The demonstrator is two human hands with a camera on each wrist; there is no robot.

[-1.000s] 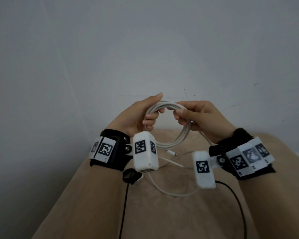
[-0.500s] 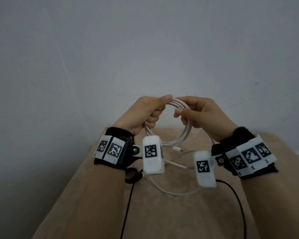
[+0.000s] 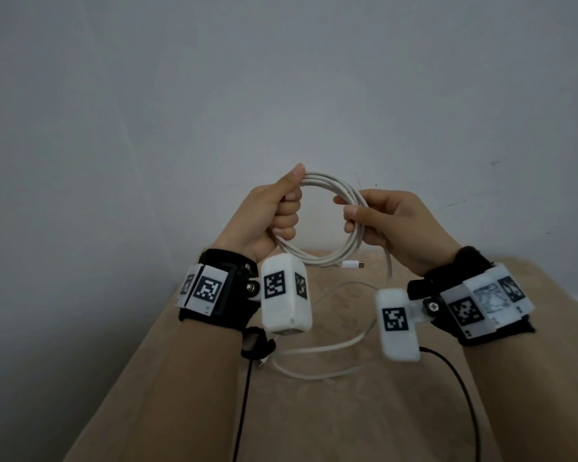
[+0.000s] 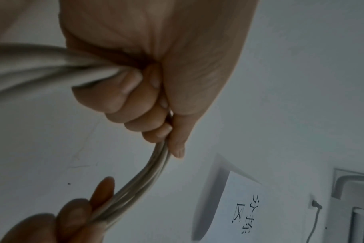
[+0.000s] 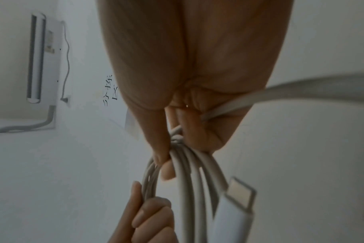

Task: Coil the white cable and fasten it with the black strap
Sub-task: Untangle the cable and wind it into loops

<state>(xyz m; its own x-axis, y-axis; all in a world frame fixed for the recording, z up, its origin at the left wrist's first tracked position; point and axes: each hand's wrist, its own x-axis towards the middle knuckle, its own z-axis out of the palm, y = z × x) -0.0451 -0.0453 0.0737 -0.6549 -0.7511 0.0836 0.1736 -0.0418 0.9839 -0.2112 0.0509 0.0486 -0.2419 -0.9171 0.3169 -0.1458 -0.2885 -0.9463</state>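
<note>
The white cable (image 3: pixel 327 180) is wound into a round coil of several turns, held up in the air between both hands. My left hand (image 3: pixel 281 208) grips the coil's left side in a fist, thumb on top; the fist (image 4: pixel 135 98) closes round the strands (image 4: pixel 152 172). My right hand (image 3: pixel 364 216) pinches the coil's right side, as the right wrist view (image 5: pixel 172 152) shows. The USB-C plug (image 3: pixel 352 264) (image 5: pixel 235 202) hangs at the coil's bottom. The loose tail (image 3: pixel 314 371) trails on the beige surface. A small black loop (image 3: pixel 256 345), perhaps the strap, lies under my left wrist.
The beige cushioned surface (image 3: pixel 347 428) runs below the hands and ends at a pale wall (image 3: pixel 281 95) behind. Black wires (image 3: pixel 461 378) run from the wrist cameras across it. Dark floor lies to the left of the surface.
Both hands have risen and moved apart. The left hand now grips the coil's left side in a fist and the coil hangs open as a wider ring.
</note>
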